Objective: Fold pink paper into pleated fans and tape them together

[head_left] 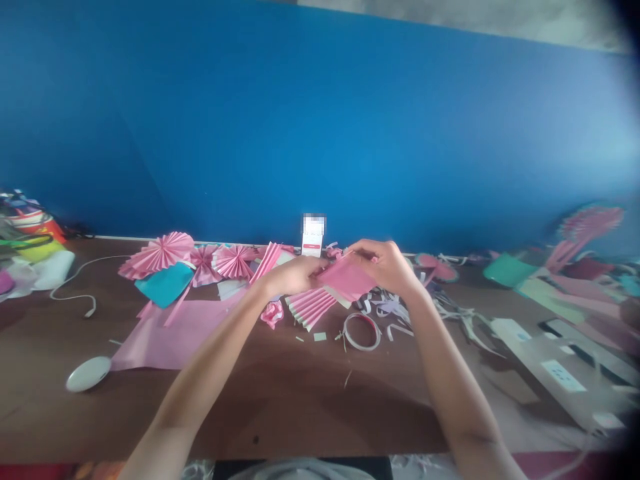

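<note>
Both of my hands are raised over the middle of the table, around a piece of pink paper (349, 279). My left hand (299, 275) grips its left side, fingers curled and partly hidden behind the wrist. At the upper right edge, the fingers of my right hand (383, 261) pinch the same paper. Just below hangs or lies a pleated pink paper strip (311, 307); whether it is joined to the sheet I cannot tell. A crumpled pink paper flower (272, 314) rests left of that, and a roll of tape (361, 332) lies below my right hand.
Pink pleated paper fans (164, 252) and a teal paper piece (165, 283) lie to the left, near a large pink sheet (155, 337) and a white oval object (89, 374). A phone (313, 240) stands against the blue wall. A power strip (543, 367) is at right.
</note>
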`<state>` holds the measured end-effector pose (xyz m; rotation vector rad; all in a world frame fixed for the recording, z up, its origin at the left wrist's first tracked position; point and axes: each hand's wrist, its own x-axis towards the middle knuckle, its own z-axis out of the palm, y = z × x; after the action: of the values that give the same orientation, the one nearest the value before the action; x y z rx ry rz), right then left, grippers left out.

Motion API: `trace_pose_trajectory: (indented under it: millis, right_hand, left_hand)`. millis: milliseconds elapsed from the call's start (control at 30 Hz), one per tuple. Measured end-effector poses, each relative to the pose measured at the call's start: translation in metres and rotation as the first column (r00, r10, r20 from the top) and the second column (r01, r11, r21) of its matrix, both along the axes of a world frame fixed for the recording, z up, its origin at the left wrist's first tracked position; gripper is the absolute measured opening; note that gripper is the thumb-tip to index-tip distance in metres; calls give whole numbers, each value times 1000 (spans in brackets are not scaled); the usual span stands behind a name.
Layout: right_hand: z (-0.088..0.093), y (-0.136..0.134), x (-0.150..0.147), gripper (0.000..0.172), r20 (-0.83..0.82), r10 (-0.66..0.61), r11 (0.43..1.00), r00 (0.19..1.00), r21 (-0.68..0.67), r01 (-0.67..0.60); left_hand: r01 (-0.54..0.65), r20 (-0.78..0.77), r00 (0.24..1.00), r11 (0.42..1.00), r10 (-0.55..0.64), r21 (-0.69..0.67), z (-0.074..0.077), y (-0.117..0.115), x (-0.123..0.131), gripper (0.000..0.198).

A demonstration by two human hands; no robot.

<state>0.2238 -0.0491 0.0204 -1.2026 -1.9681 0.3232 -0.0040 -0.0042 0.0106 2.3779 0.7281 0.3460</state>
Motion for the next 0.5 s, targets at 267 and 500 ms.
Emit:
trace_pose_trajectory:
  millis: [267,500]
  right_hand:
    - [1,-2,-4,20,-16,-36,998,999,42,37]
    - [-3,-1,-9,32,-39,-66,998,997,19,67]
  left_hand:
    - [-46,136,990,999,44,6,-8,-3,11,30]
    - [-89,161,983,996,88,-4,-16,-3,11,29]
